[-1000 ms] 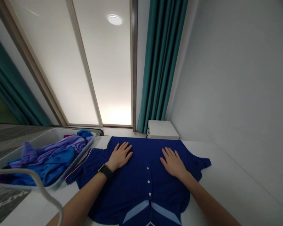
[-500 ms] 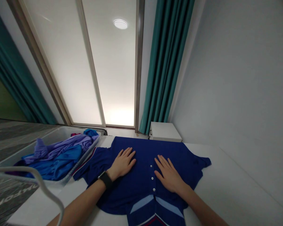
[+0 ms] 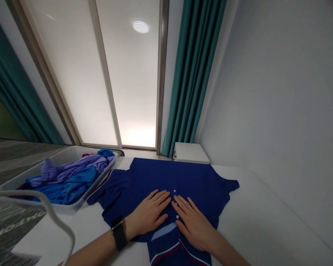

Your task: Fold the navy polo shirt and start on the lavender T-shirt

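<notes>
A navy blue short-sleeved shirt [image 3: 161,173] lies spread on the white table [image 3: 238,225], its collar end toward me and its hem at the far side. White buttons run down its middle, and light blue, white and red stripes mark the near part. My left hand [image 3: 151,212], with a black watch [image 3: 118,232] on the wrist, rests flat on the shirt left of the buttons. Flat on the cloth just right of the button line is my right hand [image 3: 192,223]. Fingers of both hands are stretched out, and the fingertips nearly meet over the placket.
At the left stands a translucent plastic bin [image 3: 72,149] holding purple and blue clothes [image 3: 72,177]. A white curved tube [image 3: 48,207] crosses the lower left. Beyond the table are a small white cabinet [image 3: 191,152], teal curtains [image 3: 194,74] and frosted sliding doors [image 3: 130,92]. A wall [image 3: 280,92] borders the right.
Both hands have slid toward me and closer together over the button line. The shirt's right-hand sleeve and edge have shifted slightly left in view.
</notes>
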`<state>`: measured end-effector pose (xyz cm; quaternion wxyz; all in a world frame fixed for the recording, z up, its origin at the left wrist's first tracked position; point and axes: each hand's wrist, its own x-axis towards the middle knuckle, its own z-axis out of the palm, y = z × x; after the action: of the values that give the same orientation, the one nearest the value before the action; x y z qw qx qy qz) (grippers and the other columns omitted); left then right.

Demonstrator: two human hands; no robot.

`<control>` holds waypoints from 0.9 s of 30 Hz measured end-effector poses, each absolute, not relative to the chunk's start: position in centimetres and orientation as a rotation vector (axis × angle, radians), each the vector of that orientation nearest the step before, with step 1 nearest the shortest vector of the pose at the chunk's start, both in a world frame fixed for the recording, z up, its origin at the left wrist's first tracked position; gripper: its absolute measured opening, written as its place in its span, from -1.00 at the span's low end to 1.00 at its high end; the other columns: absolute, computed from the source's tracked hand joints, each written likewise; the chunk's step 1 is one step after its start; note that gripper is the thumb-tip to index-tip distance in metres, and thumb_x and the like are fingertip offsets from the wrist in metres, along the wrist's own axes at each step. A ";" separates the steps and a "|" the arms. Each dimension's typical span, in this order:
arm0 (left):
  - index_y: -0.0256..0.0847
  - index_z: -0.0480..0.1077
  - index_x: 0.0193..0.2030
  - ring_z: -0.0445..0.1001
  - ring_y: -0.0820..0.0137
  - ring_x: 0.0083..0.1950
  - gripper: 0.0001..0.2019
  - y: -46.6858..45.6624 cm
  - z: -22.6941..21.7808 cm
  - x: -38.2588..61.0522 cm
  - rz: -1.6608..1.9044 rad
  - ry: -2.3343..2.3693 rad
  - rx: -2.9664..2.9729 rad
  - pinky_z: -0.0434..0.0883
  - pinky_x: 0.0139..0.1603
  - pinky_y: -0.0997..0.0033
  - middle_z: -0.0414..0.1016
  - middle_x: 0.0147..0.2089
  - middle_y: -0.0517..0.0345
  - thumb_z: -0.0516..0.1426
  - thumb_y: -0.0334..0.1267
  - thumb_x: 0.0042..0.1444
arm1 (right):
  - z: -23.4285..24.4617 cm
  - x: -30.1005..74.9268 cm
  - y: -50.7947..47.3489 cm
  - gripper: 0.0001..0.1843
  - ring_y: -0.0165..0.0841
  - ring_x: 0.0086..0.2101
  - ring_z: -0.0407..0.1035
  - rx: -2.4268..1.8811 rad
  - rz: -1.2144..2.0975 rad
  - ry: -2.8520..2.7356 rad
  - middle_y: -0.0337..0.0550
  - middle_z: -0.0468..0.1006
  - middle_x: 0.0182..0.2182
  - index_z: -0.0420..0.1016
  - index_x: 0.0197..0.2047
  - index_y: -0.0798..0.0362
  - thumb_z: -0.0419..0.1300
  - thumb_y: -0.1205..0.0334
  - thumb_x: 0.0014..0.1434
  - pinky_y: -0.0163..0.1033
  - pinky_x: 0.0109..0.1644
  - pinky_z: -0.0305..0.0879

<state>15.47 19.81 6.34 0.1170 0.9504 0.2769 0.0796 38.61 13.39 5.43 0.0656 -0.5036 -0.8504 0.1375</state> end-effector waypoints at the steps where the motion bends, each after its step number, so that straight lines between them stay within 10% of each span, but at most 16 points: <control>1: -0.09 0.03 0.43 0.01 0.24 0.46 -0.45 19.4 6.5 15.4 0.204 0.828 2.746 -0.02 0.44 0.07 0.05 0.45 0.03 -0.08 -0.03 0.35 | 5.5 38.6 13.0 -0.38 -0.28 0.38 -0.26 -1.527 0.425 -2.564 -0.21 -0.16 0.42 -0.15 0.45 -0.06 -0.20 -0.02 0.40 0.03 0.43 -0.36; 15: -0.15 -0.07 0.46 -0.06 0.03 0.46 -0.15 18.0 7.3 13.1 0.104 0.532 2.770 -0.14 0.43 -0.10 -0.05 0.47 -0.12 0.03 0.27 0.16 | 5.7 38.6 12.3 -0.15 -0.21 0.39 -0.32 -1.459 0.462 -2.611 -0.16 -0.17 0.43 -0.15 0.45 -0.04 0.10 -0.09 0.23 0.07 0.43 -0.44; 22: -0.13 0.32 0.15 0.33 0.15 0.16 -0.54 15.3 9.9 15.6 0.209 0.588 2.778 0.24 0.25 0.11 0.40 0.13 -0.01 0.17 -0.04 0.14 | 6.3 38.4 10.0 -0.43 -0.21 0.28 0.06 -1.372 0.508 -2.475 0.01 0.24 0.30 0.24 0.30 0.08 0.10 0.16 0.24 -0.02 0.39 -0.06; 27: -0.20 0.28 0.12 0.33 0.08 0.11 -0.36 13.6 8.7 16.2 0.077 0.660 2.799 0.27 0.21 0.02 0.35 0.12 -0.07 0.23 0.14 -0.02 | 6.8 37.5 8.7 -0.52 -0.18 0.12 0.23 -1.357 0.581 -2.376 0.00 0.40 0.10 0.40 0.08 0.06 0.26 0.21 0.07 -0.05 0.25 0.16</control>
<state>16.17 13.60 8.73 0.1322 0.9644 0.2273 0.0265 37.53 8.69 6.83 0.1715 -0.4779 -0.8369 0.2046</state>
